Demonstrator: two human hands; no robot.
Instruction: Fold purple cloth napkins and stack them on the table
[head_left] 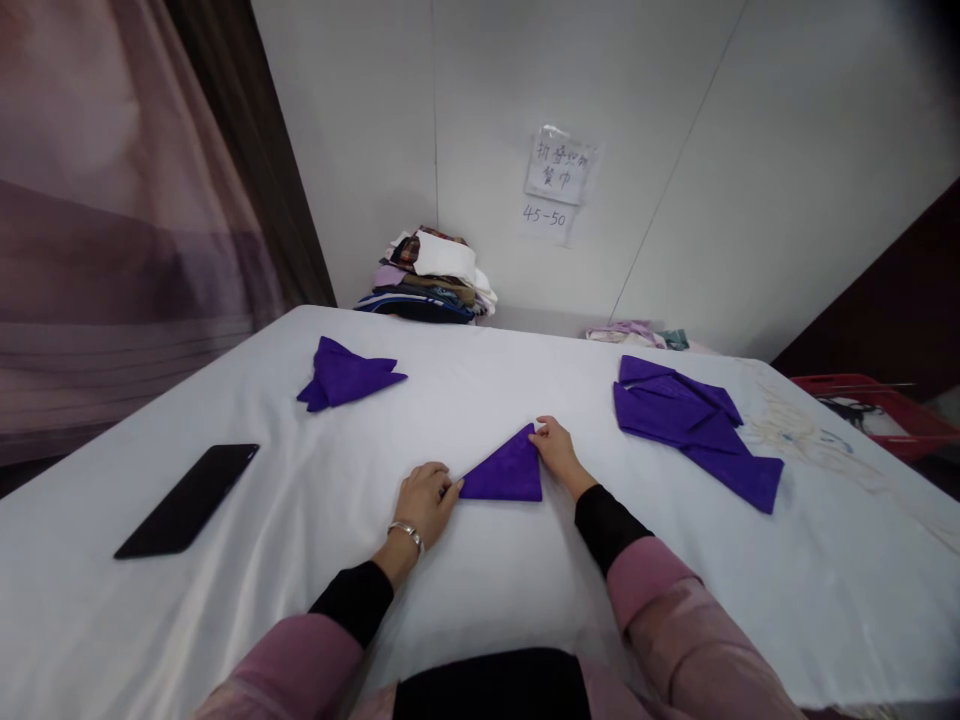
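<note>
A purple cloth napkin (508,470), folded into a triangle, lies flat in front of me on the white-covered table (480,590). Its left point is under the thumb and fingertips of my left hand (426,503), which is closed there and has a bracelet at the wrist. My right hand (556,447) pinches the upper right corner between thumb and fingers. Farther back on the left stands a purple napkin folded into a pointed shape (349,375). Several flat-folded purple napkins (675,410) lie overlapping on the right.
At the left side rests a black tablet-like slab (191,500). A stack of folded clothes (431,275) and more cloth (634,334) sit beyond the far edge. A red basket (900,415) is past the right edge. Paper signs (559,170) hang on the wall; a curtain (135,220) hangs left.
</note>
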